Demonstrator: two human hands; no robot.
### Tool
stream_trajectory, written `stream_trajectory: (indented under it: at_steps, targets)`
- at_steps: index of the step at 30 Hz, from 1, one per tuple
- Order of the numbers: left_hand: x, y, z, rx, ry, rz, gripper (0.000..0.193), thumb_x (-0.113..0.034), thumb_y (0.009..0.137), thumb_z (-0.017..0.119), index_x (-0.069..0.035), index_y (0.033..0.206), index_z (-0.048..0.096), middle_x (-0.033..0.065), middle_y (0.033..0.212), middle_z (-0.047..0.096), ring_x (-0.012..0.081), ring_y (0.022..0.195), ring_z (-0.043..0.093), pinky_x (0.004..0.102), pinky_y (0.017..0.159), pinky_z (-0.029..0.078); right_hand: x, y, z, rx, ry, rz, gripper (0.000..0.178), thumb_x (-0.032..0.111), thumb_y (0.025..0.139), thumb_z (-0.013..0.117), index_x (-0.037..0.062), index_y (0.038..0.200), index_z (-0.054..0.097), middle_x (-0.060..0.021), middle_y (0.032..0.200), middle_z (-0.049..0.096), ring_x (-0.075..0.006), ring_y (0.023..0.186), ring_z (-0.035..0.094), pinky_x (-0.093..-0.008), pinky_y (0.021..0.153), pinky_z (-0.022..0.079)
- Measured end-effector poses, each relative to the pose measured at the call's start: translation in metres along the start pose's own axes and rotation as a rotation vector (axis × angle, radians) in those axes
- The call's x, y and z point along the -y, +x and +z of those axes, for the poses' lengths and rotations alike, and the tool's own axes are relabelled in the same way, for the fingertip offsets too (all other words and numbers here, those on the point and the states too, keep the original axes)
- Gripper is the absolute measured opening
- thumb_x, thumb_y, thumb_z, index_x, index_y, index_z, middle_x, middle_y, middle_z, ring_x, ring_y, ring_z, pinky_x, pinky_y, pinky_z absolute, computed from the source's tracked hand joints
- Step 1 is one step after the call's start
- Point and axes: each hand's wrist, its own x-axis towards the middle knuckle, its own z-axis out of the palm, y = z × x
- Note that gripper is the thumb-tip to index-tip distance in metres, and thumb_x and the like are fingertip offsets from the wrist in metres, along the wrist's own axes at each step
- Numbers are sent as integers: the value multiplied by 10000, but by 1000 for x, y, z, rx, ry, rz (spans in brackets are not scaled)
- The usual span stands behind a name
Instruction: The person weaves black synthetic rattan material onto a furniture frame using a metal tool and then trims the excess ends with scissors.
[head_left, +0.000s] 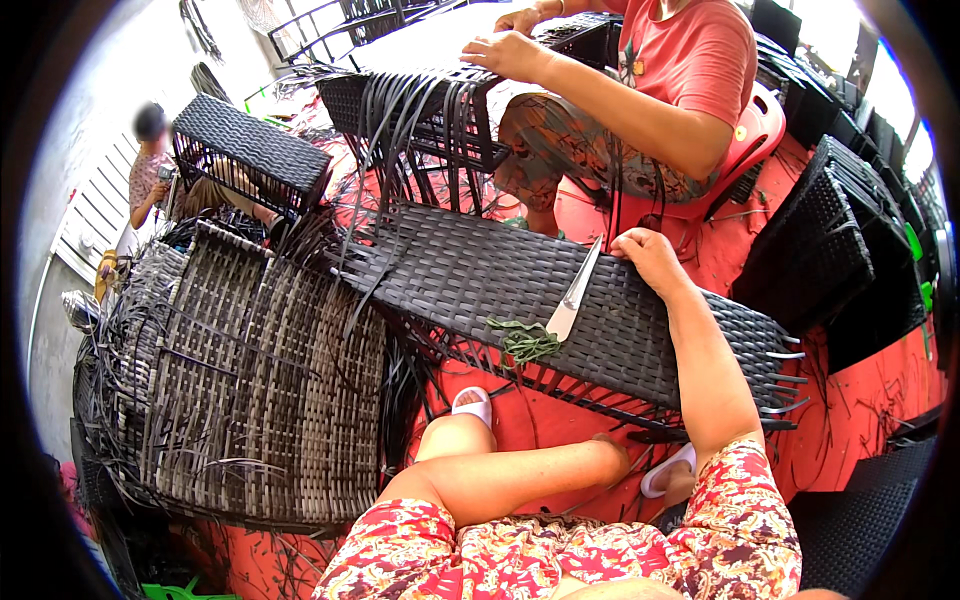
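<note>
My right hand (652,262) rests at the far edge of a black woven panel (470,265). Its fingers are bent and pressed together there; what they pinch is hidden. Dark strips (615,165) hang just above the fingertips. Left of the hand, a pointed metal blade (577,298) lies on the weave, with dark green cord (530,341) bunched at its wider end. The panel covers a long frame that slants across in front of me, with loose strip ends (785,380) sticking out at its right end. I cannot make out my left hand.
A large grey-brown woven piece (260,390) stands at the left. Across the panel, a person in a red shirt (690,60) sits on a red chair (760,125), hands at another woven frame (400,105). Black woven pieces (810,240) stand right; strip scraps litter the red floor (510,410).
</note>
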Motion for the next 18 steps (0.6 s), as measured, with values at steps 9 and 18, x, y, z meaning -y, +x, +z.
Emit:
stream_trajectory:
  at_steps: [9, 18]
  targets:
    - [17, 70, 47, -314, -148, 32, 491, -302, 849, 484, -197, 1326, 439, 28, 1323, 471, 169, 1212, 451, 389, 919, 398, 1, 0, 1, 1, 18, 0, 216, 144, 858, 524, -45, 864, 629, -90, 811, 661, -130, 776, 619, -247, 734, 479]
    - [18, 114, 80, -776, -123, 45, 467, -355, 926, 255, -235, 1359, 381, 3, 1388, 392, 141, 1247, 392, 314, 955, 363, -2, 0, 0, 8, 51, 12, 204, 143, 851, 532, -36, 846, 631, -69, 798, 655, -120, 772, 611, -244, 731, 474]
